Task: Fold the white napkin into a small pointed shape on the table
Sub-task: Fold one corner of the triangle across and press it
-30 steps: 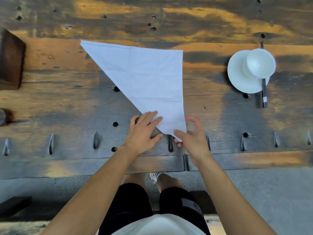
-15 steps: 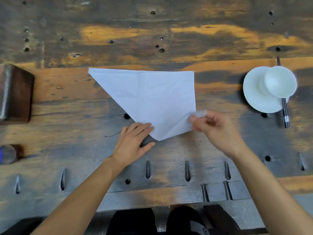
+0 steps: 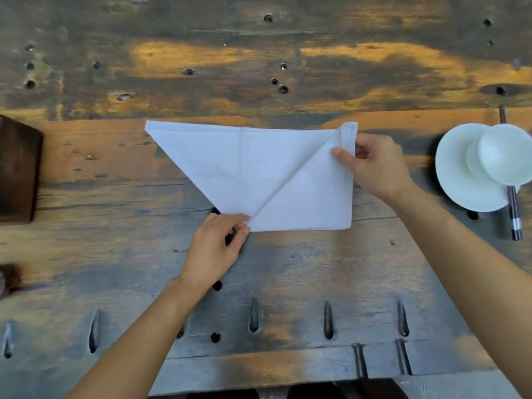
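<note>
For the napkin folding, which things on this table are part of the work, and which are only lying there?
Part of the work:
- white napkin, partly folded
- left hand, pressing the near end of the fold
- right hand, pinching the far right corner

Only lying there:
- white saucer with a white cup on it
- dark chopsticks partly under them
- dark wooden block at the left edge

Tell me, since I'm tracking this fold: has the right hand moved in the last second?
Yes. The right hand carried the napkin tip from the near point up toward the plate.
</note>
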Available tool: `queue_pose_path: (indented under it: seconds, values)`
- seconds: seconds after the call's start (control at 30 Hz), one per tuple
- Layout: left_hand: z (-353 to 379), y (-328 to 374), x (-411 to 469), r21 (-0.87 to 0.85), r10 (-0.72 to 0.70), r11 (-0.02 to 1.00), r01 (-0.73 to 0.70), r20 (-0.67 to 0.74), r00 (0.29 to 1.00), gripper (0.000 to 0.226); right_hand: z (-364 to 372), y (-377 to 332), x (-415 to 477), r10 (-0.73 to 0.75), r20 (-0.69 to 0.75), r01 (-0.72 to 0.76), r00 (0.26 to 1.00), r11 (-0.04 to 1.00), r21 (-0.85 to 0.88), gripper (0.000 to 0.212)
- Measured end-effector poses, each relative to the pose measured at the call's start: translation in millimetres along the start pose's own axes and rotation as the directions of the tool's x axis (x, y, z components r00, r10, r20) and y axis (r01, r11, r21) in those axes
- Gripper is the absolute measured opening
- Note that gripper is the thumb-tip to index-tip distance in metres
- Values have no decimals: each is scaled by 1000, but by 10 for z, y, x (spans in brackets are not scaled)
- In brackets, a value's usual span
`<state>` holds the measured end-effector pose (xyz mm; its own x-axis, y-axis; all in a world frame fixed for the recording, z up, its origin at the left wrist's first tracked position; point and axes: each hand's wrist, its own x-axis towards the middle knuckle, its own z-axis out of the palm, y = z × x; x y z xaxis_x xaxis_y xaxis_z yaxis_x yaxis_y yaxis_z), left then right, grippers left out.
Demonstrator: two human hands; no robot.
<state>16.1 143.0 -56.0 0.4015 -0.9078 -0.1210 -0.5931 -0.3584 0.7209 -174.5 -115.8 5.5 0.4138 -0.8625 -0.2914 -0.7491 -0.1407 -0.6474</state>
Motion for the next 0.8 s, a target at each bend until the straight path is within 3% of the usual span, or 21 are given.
queue_pose_path:
  seconds: [0.2, 0.43, 0.67, 0.8]
  values:
    - [24, 72, 20, -17, -141, 990, 141, -8, 990, 17, 78, 196, 240, 146, 13, -145, 989, 988, -47, 17]
    - [19, 169, 60, -81, -289, 955, 286, -22, 957, 8, 112, 214, 344, 149, -7, -149, 989, 987, -61, 24]
    - [42, 180, 74, -120, -325, 940, 319, -33, 945, 11, 159, 240, 355, 135, -70, -140, 988, 987, -72, 25]
    - [62, 167, 53, -44, -246, 969, 244, -60, 967, 14, 234, 251, 349, 116, -139, -132, 983, 985, -108, 26]
